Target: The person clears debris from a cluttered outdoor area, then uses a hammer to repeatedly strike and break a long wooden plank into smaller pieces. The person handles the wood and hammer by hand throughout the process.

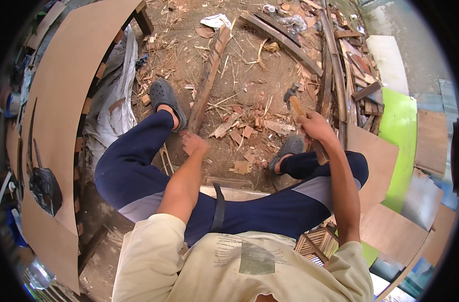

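Note:
My right hand (316,127) is closed around the wooden handle of a hammer (295,104), raised over my right leg. The dark metal head points away from me and the handle's butt sticks out below my fist. My left hand (194,144) is closed at the near end of a long, rough wooden beam (208,80), between my knees. Its fingers are slightly blurred and partly hidden. From there the beam runs away across the dirt, its far end beside a white scrap (217,20). The hammer and beam are well apart.
Wood chips (238,132) litter the ground between my clogs. Loose planks (285,43) and a scrap wood pile (358,75) lie ahead right. A long brown board (53,116) stands on my left, bearing a black plastic bag (45,190). A green panel (398,141) lies right.

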A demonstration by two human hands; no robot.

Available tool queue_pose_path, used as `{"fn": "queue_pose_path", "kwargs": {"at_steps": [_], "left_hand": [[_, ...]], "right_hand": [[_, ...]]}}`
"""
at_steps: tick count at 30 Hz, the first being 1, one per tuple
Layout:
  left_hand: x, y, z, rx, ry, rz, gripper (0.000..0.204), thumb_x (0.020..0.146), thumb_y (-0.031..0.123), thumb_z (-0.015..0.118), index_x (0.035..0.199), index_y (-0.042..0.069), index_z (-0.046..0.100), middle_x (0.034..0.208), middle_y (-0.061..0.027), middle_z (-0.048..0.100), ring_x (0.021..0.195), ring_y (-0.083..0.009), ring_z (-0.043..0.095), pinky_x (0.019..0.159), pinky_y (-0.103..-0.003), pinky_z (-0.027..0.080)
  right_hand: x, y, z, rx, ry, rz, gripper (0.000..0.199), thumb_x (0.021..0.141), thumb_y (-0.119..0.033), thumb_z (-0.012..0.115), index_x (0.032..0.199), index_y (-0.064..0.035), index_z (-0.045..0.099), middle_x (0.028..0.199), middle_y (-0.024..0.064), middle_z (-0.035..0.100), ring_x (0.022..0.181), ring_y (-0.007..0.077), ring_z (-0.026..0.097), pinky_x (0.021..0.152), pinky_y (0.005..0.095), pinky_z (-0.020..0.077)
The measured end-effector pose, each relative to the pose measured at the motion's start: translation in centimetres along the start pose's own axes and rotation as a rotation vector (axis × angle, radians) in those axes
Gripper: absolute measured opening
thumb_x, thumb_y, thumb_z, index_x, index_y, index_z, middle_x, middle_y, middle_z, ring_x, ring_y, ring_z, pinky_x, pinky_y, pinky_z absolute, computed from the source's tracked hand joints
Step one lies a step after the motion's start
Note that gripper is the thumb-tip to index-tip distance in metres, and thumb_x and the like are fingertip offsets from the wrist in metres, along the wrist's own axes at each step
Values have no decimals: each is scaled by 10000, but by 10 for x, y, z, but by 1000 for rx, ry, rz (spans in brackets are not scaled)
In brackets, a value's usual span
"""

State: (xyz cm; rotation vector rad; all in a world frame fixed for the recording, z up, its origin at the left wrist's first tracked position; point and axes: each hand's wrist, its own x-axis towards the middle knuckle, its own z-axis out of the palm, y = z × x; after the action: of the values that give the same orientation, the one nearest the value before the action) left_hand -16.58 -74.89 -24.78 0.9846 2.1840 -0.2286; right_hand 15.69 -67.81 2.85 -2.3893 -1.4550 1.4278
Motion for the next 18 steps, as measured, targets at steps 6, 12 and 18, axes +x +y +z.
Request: {"fn": "queue_pose_path", "kwargs": {"at_steps": [6,12,18], "left_hand": [[26,-35,3,55,-45,-135,955,796,418,783,1503,58,251,1494,-164,348,1379,-337,390,1114,-462,383],[44,-50,21,78,-85,-73,1015,757,451,808,1507,57,249,1482,-208,405,1341,-366,455,1103,-460,410],[50,-42,20,92,-69,-37,1003,713,466,812,1463,9,327,1318,-237,582,1206,-368,593,1029,-444,479]], "right_hand": [[20,-15,16,-371,45,-157,359,926,-267,537,917,77,640,804,289,660,664,417,664,682,499,527],[-18,24,1,-378,223,-131,325,925,-267,562,963,51,621,849,306,663,848,484,645,781,563,498],[-29,80,3,-432,275,-54,332,938,-278,591,938,53,606,842,300,655,849,495,629,774,558,483]]}}
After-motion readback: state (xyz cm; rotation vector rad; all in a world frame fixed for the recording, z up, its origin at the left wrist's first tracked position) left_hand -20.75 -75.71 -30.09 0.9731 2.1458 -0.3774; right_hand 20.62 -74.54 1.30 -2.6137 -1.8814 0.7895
